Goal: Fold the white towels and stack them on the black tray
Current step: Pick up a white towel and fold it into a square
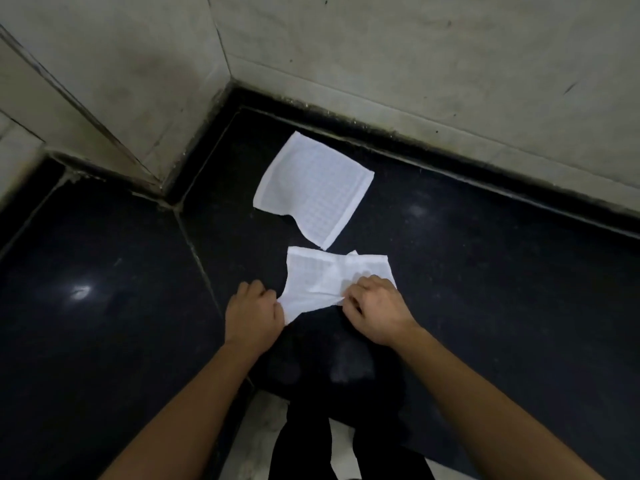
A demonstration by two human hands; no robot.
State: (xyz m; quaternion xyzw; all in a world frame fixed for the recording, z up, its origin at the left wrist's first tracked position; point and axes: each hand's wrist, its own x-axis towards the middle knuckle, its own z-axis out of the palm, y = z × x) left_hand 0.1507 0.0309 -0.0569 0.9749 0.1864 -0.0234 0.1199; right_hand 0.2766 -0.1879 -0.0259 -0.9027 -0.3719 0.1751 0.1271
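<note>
Nearest the camera, black trousers [304, 445] stand over a strip of pale floor [256, 438] at the desk's front edge. Two bare forearms reach forward from the bottom corners over the dark, glossy desk [104, 306].

The left grip [252, 313] has its fingers curled, and it pinches the near left corner of the near towel [322, 275] between thumb and fingers. The right grip [375, 308] is also curled. Its fingertips hold a bunched fold of the same towel along the near edge, and its knuckles lie over the cloth's right part. The two grips are close together with a short span of fabric between them.

This white, checked towel is crumpled and only partly flat. Its near corner is lifted and creased between the grips, and its far edge rests on the desk.

Just beyond it lies the far towel [311, 188], also white and checked. It is spread flat and set at an angle, its near corner almost touching the near towel's far edge. One near edge curls up a little.

Behind both, the desk ends at a grimy seam below a grey tiled wall [415, 46], which turns a corner at the upper left.
</note>
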